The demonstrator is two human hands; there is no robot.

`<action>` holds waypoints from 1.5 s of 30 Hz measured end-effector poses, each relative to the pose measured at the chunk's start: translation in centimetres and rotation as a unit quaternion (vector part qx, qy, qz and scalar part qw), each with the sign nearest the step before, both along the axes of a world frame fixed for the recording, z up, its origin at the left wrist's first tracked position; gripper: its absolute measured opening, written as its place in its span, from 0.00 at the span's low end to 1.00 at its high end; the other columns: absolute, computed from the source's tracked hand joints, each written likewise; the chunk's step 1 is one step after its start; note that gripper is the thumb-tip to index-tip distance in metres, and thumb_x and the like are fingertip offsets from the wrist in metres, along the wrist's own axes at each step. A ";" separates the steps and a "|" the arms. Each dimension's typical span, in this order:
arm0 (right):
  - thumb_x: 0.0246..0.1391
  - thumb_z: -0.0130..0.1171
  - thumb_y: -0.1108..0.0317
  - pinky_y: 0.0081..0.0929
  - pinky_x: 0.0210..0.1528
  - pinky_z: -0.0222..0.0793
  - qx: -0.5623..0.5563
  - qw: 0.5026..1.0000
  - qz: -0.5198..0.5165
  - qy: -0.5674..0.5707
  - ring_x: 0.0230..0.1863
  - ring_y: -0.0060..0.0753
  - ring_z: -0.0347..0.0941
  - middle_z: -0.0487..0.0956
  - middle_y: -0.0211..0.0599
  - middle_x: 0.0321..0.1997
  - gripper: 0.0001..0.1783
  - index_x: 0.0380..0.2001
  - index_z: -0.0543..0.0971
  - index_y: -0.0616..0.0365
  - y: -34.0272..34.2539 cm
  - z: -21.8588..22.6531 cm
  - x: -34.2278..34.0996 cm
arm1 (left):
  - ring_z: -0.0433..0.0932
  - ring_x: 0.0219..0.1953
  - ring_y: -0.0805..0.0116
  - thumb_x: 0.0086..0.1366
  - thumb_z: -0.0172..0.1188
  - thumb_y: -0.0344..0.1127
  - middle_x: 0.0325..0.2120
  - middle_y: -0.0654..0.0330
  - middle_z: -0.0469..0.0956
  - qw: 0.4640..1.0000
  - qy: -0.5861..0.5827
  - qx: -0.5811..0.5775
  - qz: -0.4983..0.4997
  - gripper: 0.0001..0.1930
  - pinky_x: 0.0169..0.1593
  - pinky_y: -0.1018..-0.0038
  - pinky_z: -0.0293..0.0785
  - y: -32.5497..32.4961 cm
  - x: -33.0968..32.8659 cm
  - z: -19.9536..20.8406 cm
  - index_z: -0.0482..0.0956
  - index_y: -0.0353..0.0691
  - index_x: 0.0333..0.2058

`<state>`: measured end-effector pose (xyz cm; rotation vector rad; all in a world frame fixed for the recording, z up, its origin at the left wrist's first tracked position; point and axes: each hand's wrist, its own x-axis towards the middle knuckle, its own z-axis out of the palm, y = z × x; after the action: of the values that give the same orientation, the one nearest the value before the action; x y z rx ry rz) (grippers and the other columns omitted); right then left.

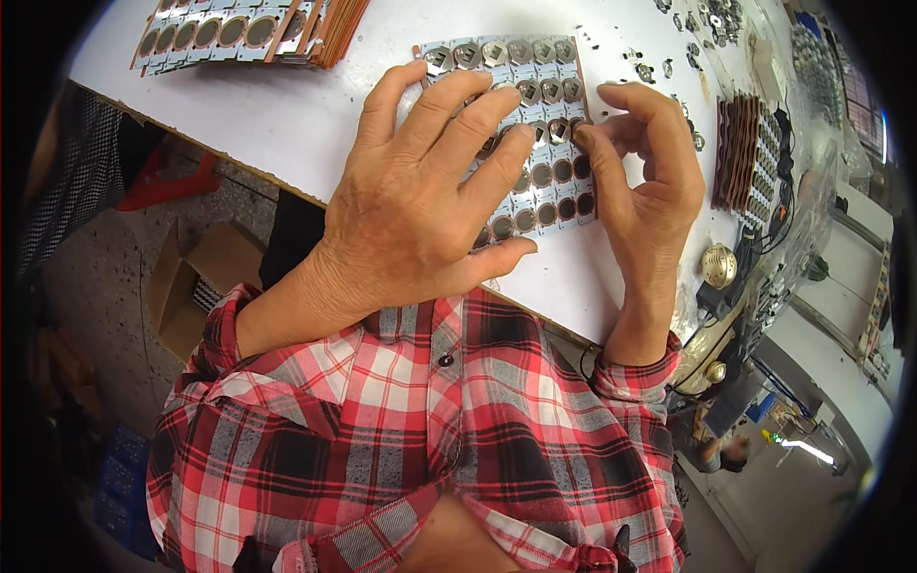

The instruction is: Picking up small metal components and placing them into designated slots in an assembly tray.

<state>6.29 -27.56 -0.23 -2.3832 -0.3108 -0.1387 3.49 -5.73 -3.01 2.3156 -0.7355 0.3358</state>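
A light-blue circuit board panel (549, 218) lies on the white table under both hands. Its nearer rows show bare round dark pads, while the farther rows carry small shiny metal clips (544, 93). My left hand (415, 177) is spread over the panel's left part, fingers apart and lying on its rows, hiding much of them. At the panel's right edge, the thumb and a curled finger of my right hand (650, 167) close on a small round metal clip (576, 126) at the end of the third row. The fingers partly cover this clip.
At the far left stands a stack of similar panels (229, 33). Loose metal clips (716, 19) lie scattered at the far right, with another stack of panels (735, 153) nearer. A round metallic object (718, 265) sits right of my right wrist. A cardboard box (201, 277) is below the table's left edge (239, 162).
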 end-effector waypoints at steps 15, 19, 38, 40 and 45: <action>0.53 0.69 0.82 0.20 0.44 0.75 0.044 0.999 0.011 -0.002 0.39 0.20 0.78 0.85 0.32 0.38 0.18 0.48 0.83 0.63 -0.5 0.0 0.6 | 0.73 0.60 0.48 0.38 0.78 0.51 0.56 0.50 0.77 1.000 0.006 0.006 0.005 0.39 0.66 0.44 0.63 -0.1 -0.1 0.3 0.82 0.38 0.50; 0.54 0.68 0.82 0.21 0.44 0.75 -0.049 0.994 0.070 -0.066 0.38 0.22 0.79 0.85 0.34 0.39 0.18 0.49 0.83 0.61 -0.5 0.1 0.8 | 0.74 0.60 0.48 0.37 0.79 0.50 0.55 0.51 0.77 1.000 0.006 0.006 0.009 0.40 0.65 0.46 0.64 -0.1 0.1 0.2 0.81 0.38 0.51; 0.60 0.64 0.77 0.17 0.36 0.72 -0.124 0.991 0.004 -0.046 0.32 0.18 0.78 0.84 0.29 0.37 0.06 0.40 0.84 0.66 -3.3 0.7 0.4 | 0.74 0.60 0.49 0.41 0.80 0.51 0.55 0.52 0.78 0.997 -0.034 0.035 0.061 0.39 0.65 0.49 0.64 -0.2 0.0 -0.1 0.81 0.41 0.53; 0.61 0.64 0.77 0.17 0.35 0.72 0.002 0.999 -0.033 0.013 0.32 0.19 0.78 0.84 0.30 0.37 0.07 0.42 0.85 0.66 -3.5 0.2 0.3 | 0.73 0.60 0.49 0.40 0.80 0.51 0.56 0.52 0.77 0.997 -0.041 0.035 0.061 0.40 0.65 0.49 0.64 -0.1 0.0 -0.2 0.81 0.41 0.53; 0.62 0.63 0.77 0.30 0.42 0.85 0.369 0.908 -0.045 0.193 0.36 0.31 0.84 0.85 0.42 0.37 0.14 0.50 0.81 0.71 -2.7 1.4 0.2 | 0.72 0.62 0.49 0.40 0.80 0.51 0.57 0.53 0.76 0.998 -0.027 0.029 0.051 0.41 0.65 0.49 0.63 -0.2 0.1 0.1 0.80 0.41 0.55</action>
<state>6.47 -30.30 1.21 -1.6169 0.0481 0.1536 3.58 -5.92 -2.92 2.4124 -0.6637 0.4294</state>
